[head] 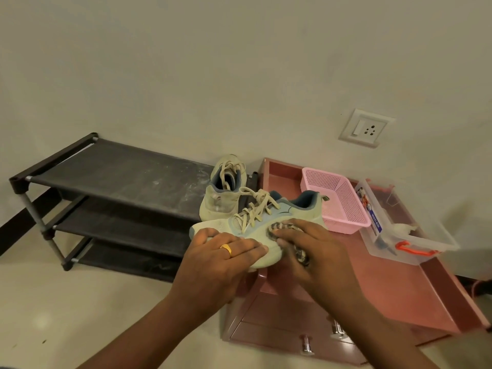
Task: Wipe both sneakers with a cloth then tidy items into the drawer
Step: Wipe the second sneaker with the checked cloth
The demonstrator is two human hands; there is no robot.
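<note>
Mostly the right hand (316, 251) hides the cloth (300, 253).

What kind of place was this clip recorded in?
Probably a home, perhaps an entryway or a room corner. A three-tier shoe rack stands against a plain wall with a switch-and-socket plate. Beside it, a low reddish drawer unit carries a pink basket and a clear storage box.

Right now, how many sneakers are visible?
2. The far sneaker stands on the shoe rack; the near sneaker is held by the left hand, the right hand pressing a cloth on it.
</note>
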